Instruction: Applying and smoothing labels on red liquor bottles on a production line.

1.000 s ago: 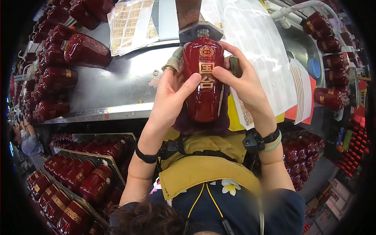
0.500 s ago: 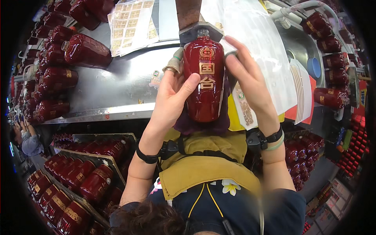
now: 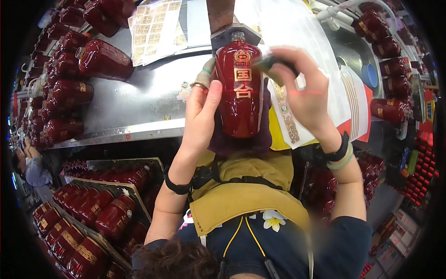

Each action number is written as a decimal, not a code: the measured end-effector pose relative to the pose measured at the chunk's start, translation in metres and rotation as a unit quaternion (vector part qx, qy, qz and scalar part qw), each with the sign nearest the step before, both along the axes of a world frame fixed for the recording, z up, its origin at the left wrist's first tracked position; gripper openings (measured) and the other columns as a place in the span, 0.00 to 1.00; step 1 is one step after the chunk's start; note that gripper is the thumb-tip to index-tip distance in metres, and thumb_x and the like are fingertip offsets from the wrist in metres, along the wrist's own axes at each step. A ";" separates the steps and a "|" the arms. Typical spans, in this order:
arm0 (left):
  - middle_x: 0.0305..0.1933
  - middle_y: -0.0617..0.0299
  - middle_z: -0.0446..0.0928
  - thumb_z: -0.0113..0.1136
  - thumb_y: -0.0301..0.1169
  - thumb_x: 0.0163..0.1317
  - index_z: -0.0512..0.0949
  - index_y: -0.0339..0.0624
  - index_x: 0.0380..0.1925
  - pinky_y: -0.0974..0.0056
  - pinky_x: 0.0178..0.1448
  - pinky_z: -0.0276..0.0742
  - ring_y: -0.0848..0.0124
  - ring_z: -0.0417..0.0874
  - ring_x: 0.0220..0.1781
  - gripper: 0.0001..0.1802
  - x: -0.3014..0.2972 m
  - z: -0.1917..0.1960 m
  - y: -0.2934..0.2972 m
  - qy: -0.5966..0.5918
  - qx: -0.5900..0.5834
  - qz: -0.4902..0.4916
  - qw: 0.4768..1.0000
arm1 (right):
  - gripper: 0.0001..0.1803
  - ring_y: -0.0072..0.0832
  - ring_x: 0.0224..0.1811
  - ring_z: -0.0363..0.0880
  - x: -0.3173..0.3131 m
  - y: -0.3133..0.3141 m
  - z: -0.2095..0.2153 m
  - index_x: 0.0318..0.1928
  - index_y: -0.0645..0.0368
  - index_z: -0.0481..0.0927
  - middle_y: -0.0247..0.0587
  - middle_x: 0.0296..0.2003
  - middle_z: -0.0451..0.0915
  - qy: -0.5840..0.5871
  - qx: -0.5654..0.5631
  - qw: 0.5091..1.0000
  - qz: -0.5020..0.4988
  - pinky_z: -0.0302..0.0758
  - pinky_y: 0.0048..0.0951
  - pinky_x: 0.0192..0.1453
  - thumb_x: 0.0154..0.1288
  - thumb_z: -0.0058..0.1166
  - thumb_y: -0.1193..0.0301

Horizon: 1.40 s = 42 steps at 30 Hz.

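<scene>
A dark red glossy bottle (image 3: 238, 111) with gold lettering and a bare clear neck lies in front of me, its neck toward a metal bracket (image 3: 221, 18). Dark purple cloth (image 3: 263, 142) shows beneath its base. My left hand (image 3: 200, 109) steadies the bottle's left side, thumb along the edge and fingers partly hidden; a wrapped fingertip has a green band. My right hand (image 3: 304, 88), blurred, pinches a dark flat piece (image 3: 284, 63) whose tip is over the bottle's upper right side; contact is unclear. A gold decal strip (image 3: 291, 126) lies beside that hand.
Sheets of gold stickers (image 3: 153, 30) lie on the metal bench (image 3: 144, 93). Red bottles (image 3: 104, 60) crowd its left side; more fill a crate (image 3: 114, 216) lower left. At right are translucent sheeting (image 3: 297, 28), a blue cup (image 3: 369, 76) and more bottles (image 3: 389, 110). Another person (image 3: 38, 172) is far left.
My right hand has risen and turned, bringing the dark piece from beside the bottle to over its upper right side. My left thumb has slid left off the bottle's front. The bottle has shifted slightly.
</scene>
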<state>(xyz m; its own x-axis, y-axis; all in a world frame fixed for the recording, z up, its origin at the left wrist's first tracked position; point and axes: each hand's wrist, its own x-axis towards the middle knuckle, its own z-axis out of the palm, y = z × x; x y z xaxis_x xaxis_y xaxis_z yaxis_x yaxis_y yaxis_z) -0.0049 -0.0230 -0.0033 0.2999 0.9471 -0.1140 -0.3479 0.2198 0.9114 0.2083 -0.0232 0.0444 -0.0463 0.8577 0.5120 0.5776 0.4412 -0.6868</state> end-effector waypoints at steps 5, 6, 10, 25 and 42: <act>0.68 0.52 0.74 0.59 0.31 0.77 0.58 0.31 0.76 0.64 0.67 0.77 0.70 0.78 0.65 0.34 0.011 0.005 0.002 -0.004 0.024 0.042 0.999 | 0.22 0.15 0.37 0.76 -0.013 -0.009 -0.009 0.62 0.62 0.75 0.31 0.35 0.80 0.291 -0.229 0.929 -0.014 0.73 0.19 0.42 0.72 0.63 0.70; 0.68 0.52 0.74 0.60 0.31 0.76 0.58 0.30 0.76 0.63 0.67 0.78 0.70 0.78 0.65 0.35 0.017 0.007 0.003 0.006 0.034 0.035 0.999 | 0.30 0.13 0.33 0.68 -0.014 -0.015 -0.023 0.66 0.62 0.71 0.25 0.32 0.72 0.299 -0.257 0.919 0.008 0.67 0.16 0.39 0.70 0.68 0.65; 0.67 0.50 0.75 0.61 0.30 0.75 0.59 0.30 0.75 0.62 0.66 0.79 0.69 0.80 0.64 0.35 0.020 0.006 0.003 0.008 0.040 0.043 0.998 | 0.40 0.14 0.33 0.59 -0.029 -0.021 -0.041 0.72 0.59 0.65 0.21 0.30 0.60 0.291 -0.270 0.918 -0.008 0.62 0.17 0.39 0.66 0.72 0.65; 0.71 0.51 0.71 0.62 0.27 0.72 0.55 0.32 0.77 0.59 0.75 0.70 0.67 0.75 0.70 0.39 0.005 0.008 -0.002 -0.063 -0.022 -0.014 0.998 | 0.37 0.11 0.37 0.67 -0.018 -0.024 -0.034 0.75 0.58 0.65 0.22 0.33 0.69 0.418 -0.327 0.847 0.041 0.66 0.16 0.43 0.72 0.67 0.65; 0.70 0.51 0.70 0.59 0.22 0.66 0.52 0.33 0.76 0.57 0.74 0.73 0.66 0.74 0.70 0.41 0.017 0.014 -0.009 0.010 0.006 -0.018 1.000 | 0.34 0.11 0.35 0.68 -0.024 -0.028 -0.038 0.75 0.57 0.65 0.23 0.36 0.74 0.385 -0.295 0.874 0.026 0.65 0.18 0.40 0.74 0.63 0.66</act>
